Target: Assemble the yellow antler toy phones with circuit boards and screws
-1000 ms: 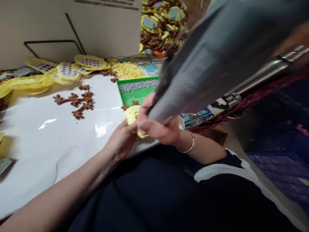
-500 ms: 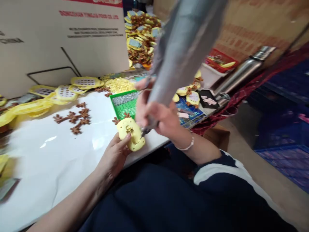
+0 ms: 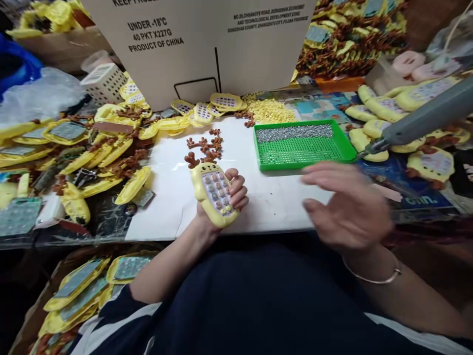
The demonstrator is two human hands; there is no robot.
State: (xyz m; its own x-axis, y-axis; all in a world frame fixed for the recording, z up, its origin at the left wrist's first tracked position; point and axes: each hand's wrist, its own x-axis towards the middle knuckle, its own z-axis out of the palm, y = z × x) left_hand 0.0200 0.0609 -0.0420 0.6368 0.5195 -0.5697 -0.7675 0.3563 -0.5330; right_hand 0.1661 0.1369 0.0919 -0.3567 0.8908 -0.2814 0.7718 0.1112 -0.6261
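Note:
My left hand (image 3: 229, 197) grips a yellow toy phone (image 3: 213, 191) with brown antlers and pastel buttons, its button side facing up, just above the white sheet (image 3: 162, 207) on the table. My right hand (image 3: 347, 209) hovers empty in front of the green tray (image 3: 340, 143), fingers spread and blurred by motion. The grey electric screwdriver (image 3: 421, 118) hangs free at the right, its tip near the tray's right corner.
The green tray holds a band of small screws (image 3: 293, 132). Loose brown antlers (image 3: 205, 143) lie on the sheet. Yellow shells (image 3: 107, 148) are piled at the left, finished toys (image 3: 391, 106) at the right. A cardboard box (image 3: 207, 39) stands behind. More yellow parts (image 3: 81, 286) fill a box below.
My right hand has let go of the screwdriver, which now hangs at the right. My left hand has turned the toy from its back side to its button side. The view has swung left.

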